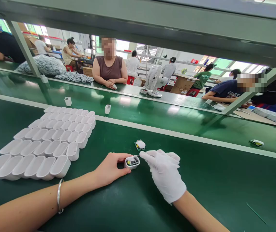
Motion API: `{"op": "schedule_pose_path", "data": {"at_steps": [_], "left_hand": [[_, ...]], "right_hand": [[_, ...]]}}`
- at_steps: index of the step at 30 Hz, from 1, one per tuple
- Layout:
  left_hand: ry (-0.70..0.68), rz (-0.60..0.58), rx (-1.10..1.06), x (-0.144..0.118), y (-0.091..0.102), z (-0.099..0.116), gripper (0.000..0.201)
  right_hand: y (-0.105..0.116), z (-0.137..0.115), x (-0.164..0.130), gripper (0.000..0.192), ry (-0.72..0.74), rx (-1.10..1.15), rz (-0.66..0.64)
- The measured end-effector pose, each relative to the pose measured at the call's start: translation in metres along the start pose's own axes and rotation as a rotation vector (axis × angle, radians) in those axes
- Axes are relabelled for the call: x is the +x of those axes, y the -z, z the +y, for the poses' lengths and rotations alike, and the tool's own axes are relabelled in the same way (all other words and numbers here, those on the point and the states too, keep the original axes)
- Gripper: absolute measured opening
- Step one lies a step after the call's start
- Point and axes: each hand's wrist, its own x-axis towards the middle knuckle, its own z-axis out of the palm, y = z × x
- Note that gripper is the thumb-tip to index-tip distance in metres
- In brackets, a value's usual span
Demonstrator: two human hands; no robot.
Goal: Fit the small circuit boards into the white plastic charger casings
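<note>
Standing next to this bench and watching, the whole thing comes down to one little white shell [132,162] sitting on the green mat [200,180] dead centre between the two hands. The bare left hand [110,169] has it pinched, thumb on the near side and fingertips curled over the far side, so the shell is at roughly 3 o'clock from that hand and already touching it. The gloved right hand [165,174] comes in from the other side with its index finger stretched out toward 9 o'clock, the tip right at the shell's rim; the other fingers are loosely curled, and I honestly can't tell if it's pinching anything tiny. The shell's mouth faces up with some yellow and dark parts showing inside, and its long axis runs pretty much 9 to 3, straight along the line between the hands. So the left is the one in contact and holding, the right is just beside it. A small circuit board with a white piece on it [140,144] lies on the mat at about 12 o'clock from the shell, near but apart. Off at 10 o'clock there's a big block of empty white shells [46,145] in rows, open side up, well apart from the hands.
</note>
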Motion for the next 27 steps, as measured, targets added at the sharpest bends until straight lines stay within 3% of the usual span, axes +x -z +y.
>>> {"op": "schedule_pose_path", "data": {"at_steps": [11,19,27], "left_hand": [[-0.014,-0.001,0.012,0.0,0.001,-0.002,0.028],[-0.03,-0.013,0.023,0.002,0.0,-0.003,0.033],[-0.031,-0.016,0.032,0.0,0.001,-0.002,0.025]], "right_hand": [[-0.003,0.0,-0.002,0.042,0.004,-0.002,-0.002],[-0.009,0.001,0.0,0.044,0.122,-0.016,-0.061],[0.0,0.004,0.003,0.04,0.046,0.065,-0.031]]}}
